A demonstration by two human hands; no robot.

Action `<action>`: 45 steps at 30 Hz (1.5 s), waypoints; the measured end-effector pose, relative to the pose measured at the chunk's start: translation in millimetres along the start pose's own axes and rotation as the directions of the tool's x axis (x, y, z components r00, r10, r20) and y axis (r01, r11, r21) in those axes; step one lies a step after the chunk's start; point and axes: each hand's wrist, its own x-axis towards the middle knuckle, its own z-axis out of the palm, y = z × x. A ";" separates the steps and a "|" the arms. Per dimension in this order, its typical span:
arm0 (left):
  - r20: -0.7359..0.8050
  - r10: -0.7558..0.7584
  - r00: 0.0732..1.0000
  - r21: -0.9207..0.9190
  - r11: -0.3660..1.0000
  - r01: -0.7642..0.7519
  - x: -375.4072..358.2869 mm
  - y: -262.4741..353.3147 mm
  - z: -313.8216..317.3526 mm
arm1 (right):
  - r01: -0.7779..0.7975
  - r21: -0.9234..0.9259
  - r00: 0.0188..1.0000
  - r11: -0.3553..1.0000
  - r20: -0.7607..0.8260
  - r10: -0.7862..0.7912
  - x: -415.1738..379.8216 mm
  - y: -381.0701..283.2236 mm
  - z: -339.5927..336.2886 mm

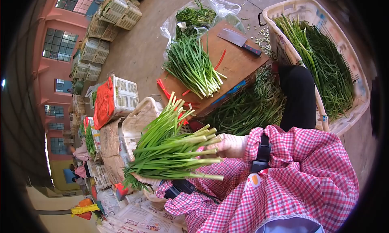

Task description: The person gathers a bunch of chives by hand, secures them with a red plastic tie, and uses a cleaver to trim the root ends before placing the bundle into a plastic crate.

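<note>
A loose bunch of long green leafy stalks (170, 152) hangs in front of me, pale ends to the right. My right hand (231, 146), in a whitish glove, is closed at the pale ends, its fingers partly hidden behind them. Under the leafy end, my left hand (146, 180) grips the bunch, mostly covered by leaves. Another bunch (192, 67) lies on a brown board (243, 67), beside a knife (239, 40) with a dark handle. Red ties (164, 87) hang at the board's edge, and one red strip (221, 58) rests on the board.
A large white crate (293, 50) with greens stands at the right, beside my dark-clothed knee (300, 95). Loose greens (251, 107) lie below the board. Clear plastic (227, 10) with greens lies behind it. Crates (127, 95) stand at the left, with people (81, 152) farther off.
</note>
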 end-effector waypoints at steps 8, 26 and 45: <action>0.158 -0.091 0.983 -0.153 0.982 0.115 12.8 -25.8 9.9 | -0.243 -0.694 0.876 0.678 0.144 0.461 -54.3 -64.1 -22.4; 0.043 0.152 0.987 0.020 0.988 -0.153 1.4 -5.7 1.8 | 0.061 -0.295 0.937 0.953 -0.311 -0.157 13.9 4.4 -9.9; 0.010 0.070 0.997 -0.076 0.995 -0.069 5.6 27.2 40.7 | -0.006 -0.450 1.000 -0.893 0.006 -0.010 -92.0 -90.0 -51.7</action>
